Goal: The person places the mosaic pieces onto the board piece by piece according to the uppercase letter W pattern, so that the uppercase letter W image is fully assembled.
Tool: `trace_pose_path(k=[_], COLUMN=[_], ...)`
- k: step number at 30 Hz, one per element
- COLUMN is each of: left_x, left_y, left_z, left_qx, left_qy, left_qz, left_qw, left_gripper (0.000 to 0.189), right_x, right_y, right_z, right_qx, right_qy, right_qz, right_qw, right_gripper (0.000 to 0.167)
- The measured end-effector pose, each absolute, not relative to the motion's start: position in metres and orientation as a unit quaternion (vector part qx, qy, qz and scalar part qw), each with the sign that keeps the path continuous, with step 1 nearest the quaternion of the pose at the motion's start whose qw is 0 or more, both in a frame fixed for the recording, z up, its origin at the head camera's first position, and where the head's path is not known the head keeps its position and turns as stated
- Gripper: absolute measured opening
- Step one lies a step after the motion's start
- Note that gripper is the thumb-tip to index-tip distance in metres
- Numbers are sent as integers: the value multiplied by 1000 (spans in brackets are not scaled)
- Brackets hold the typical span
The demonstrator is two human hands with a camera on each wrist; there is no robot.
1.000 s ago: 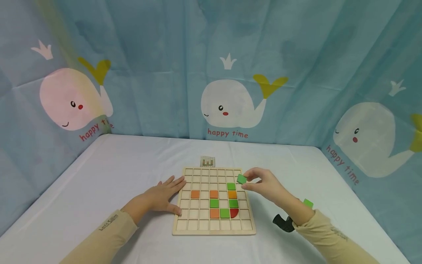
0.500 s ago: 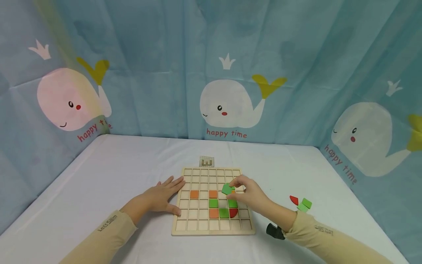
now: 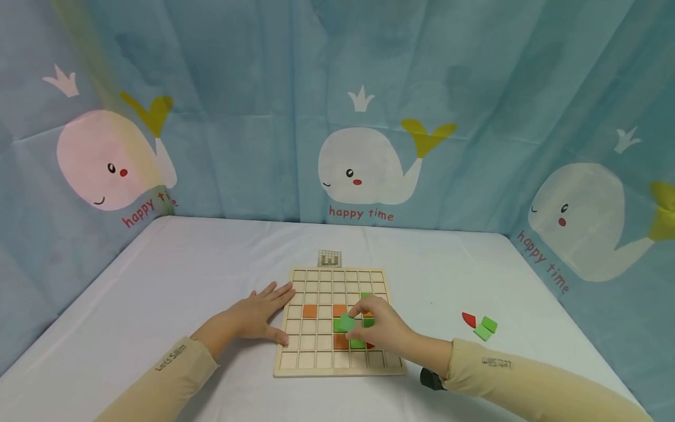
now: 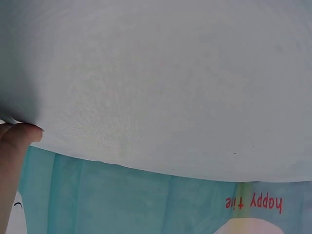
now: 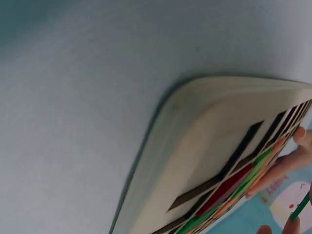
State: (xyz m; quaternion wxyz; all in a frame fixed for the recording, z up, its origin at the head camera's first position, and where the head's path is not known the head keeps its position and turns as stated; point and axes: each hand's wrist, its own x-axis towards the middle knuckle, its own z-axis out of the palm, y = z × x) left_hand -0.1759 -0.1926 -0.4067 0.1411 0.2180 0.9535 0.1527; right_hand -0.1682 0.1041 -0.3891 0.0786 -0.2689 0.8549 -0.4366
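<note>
My right hand (image 3: 384, 326) pinches a green square tile (image 3: 347, 323) between thumb and fingers, over the middle of a wooden grid board (image 3: 308, 358). In the right wrist view only the fingertips and the thin edge of the green tile (image 5: 301, 207) show at the lower right. My left hand (image 3: 253, 313) lies with spread fingers on the board's left edge. Orange tiles (image 3: 310, 311), green tiles and a red quarter-round tile (image 3: 370, 345) sit in the board's cells, some partly hidden behind my right hand.
Two green square tiles (image 3: 489, 324) and a red tile (image 3: 469, 319) lie on the white table (image 3: 227, 252) to the right. A small grid-patterned card (image 3: 329, 258) is behind the board. Under the right sleeve a black object (image 3: 431, 379) partly shows.
My right hand has carried the green tile from the board's upper right edge leftward and nearer, over the middle cells. My left hand stays on the board's left edge.
</note>
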Motion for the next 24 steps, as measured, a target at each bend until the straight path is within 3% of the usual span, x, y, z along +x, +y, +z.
trace_pose_path(k=[5,24], left_x=[-175,-176], left_y=[-193,-192], left_z=[-408,-408], left_qx=[217,215], left_qy=[953,955], left_qz=[154,150], left_qw=[142,139], left_gripper=[107,106], right_x=[-167,-169], right_y=[97,75], right_z=[-391,-397], right_qx=[-276,-251], right_qy=[858,837], right_qz=[-425,-445], right_qw=[86,194], right_gripper=[25,23])
